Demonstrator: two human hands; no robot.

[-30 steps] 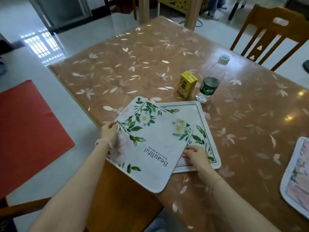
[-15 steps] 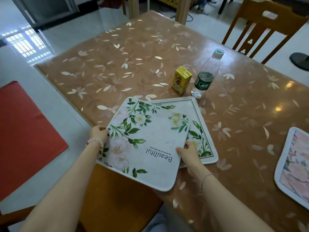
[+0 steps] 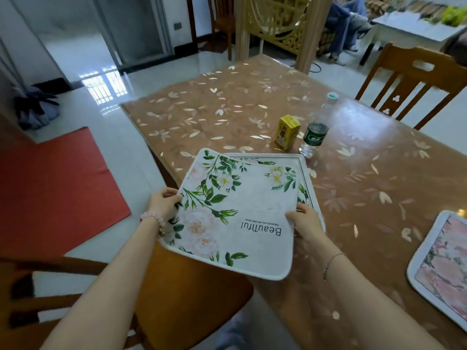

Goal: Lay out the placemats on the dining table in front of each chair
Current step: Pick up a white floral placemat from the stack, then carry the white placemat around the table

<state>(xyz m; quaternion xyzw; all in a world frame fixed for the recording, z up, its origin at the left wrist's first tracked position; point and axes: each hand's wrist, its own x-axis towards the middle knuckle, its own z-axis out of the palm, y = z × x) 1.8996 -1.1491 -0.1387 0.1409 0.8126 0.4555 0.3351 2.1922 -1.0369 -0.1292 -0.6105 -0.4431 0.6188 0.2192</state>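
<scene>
Leaf-patterned table [image 3: 227, 109], glossy tiled floor [image 3: 83, 107], both hands' fingers clamped on floral placemat [image 3: 235, 215]

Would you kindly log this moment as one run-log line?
left hand + right hand: gripping floral placemat | over second placemat | pink placemat: laid

A home dining room: a wooden dining table [image 3: 252, 102] under a clear leaf-patterned cover stood on glossy white floor tiles [image 3: 83, 127], with slatted wooden chairs [image 3: 409, 84] around it and a carved lattice room divider [image 3: 278, 24] behind.
</scene>
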